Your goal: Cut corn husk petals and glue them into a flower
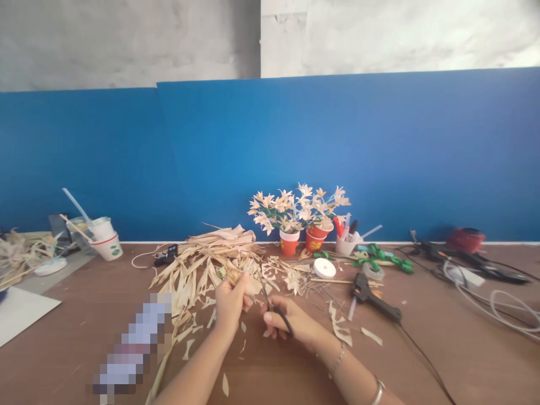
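Note:
In the head view my left hand (229,306) is closed, pinching a pale piece of dried husk (253,286) between thumb and fingers. My right hand (295,322) grips dark-handled scissors (282,318), their blades pointing up toward the husk piece. Whether the blades touch it I cannot tell. Just beyond my left hand spreads a large heap of dried husk leaves (189,270). Small cut petal-shaped scraps (225,385) lie around both hands. A pale husk flower (292,282) rests on the table past the scissors.
White husk flowers (304,205) stand in red paper cups (289,245) at the back. Right of them are a white ribbon spool (324,268), green bundles (382,257) and a black glue gun (375,298) with its cord. White cables (485,298) curl far right; a white cup (107,247) stands left.

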Available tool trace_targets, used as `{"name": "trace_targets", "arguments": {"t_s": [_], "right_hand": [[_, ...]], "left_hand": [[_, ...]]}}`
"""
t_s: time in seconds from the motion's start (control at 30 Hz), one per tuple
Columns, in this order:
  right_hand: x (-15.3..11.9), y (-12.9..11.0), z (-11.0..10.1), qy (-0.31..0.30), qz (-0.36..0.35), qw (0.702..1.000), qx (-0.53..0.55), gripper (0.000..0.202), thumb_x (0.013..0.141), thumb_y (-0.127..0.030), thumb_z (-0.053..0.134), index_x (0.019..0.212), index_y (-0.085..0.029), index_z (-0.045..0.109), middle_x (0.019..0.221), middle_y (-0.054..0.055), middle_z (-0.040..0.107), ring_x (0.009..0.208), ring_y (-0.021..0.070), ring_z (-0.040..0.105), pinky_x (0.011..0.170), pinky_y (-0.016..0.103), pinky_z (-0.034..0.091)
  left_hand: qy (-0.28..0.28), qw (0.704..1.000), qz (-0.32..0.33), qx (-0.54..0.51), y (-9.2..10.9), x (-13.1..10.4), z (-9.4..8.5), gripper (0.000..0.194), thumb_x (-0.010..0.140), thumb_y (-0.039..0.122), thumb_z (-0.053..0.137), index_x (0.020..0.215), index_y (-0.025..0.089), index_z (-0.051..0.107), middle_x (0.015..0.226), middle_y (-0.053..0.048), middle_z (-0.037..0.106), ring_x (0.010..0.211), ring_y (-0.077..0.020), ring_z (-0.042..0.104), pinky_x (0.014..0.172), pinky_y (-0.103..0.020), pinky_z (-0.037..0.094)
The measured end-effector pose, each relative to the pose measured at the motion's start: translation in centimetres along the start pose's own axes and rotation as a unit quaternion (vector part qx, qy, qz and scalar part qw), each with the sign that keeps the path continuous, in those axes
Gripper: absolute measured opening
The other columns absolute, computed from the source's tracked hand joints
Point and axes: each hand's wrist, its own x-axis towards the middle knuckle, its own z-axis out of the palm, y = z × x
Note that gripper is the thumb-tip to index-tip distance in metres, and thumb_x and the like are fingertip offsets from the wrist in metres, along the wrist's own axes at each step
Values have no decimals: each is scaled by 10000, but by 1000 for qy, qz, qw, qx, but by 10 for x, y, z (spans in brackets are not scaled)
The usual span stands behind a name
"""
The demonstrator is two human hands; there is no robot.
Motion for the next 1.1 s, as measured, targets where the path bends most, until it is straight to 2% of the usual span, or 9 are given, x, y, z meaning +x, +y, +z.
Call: {"name": "trace_targets", "arguments": {"t_s": [0.2,0.37,0.73,0.97,1.1], "right_hand": [[4,6,-1,17,-8,1000,-6,485,665,-599,666,798,-155,525,503,-57,523,428,70,470,385,166,282],[5,6,-1,18,-13,1000,1,480,652,-590,684,772,-152,529,491,-70,493,411,55,440,393,170,336],[6,5,2,41,-6,999,10,511,615,-622,682,743,-163,499,448,-87,465,375,43,392,357,165,318],[7,10,0,48,-21,999,8,473,663,-598,669,730,-164,492,426,-104,411,349,28,333,342,159,235],[8,12,-3,40,-27,999,7,459,673,-577,678,727,-159,498,451,-100,414,352,24,334,341,160,230]], "left_hand": [[-3,1000,4,9,-4,0,-2,381,658,465,705,512,196,477,283,41,482,259,-112,442,321,-193,312],[12,1000,-8,15,-3,1,0,375,657,471,697,513,193,490,285,38,484,266,-119,453,322,-196,319],[15,1000,-14,21,-8,1,0,419,676,534,662,516,180,505,316,9,528,299,-120,480,347,-201,360],[21,1000,-19,5,-3,-1,1,408,670,517,667,516,175,506,305,-3,524,286,-107,467,344,-187,360],[16,1000,-25,6,-1,-1,1,419,677,518,657,507,170,501,301,-10,526,283,-104,471,342,-182,361]]}}
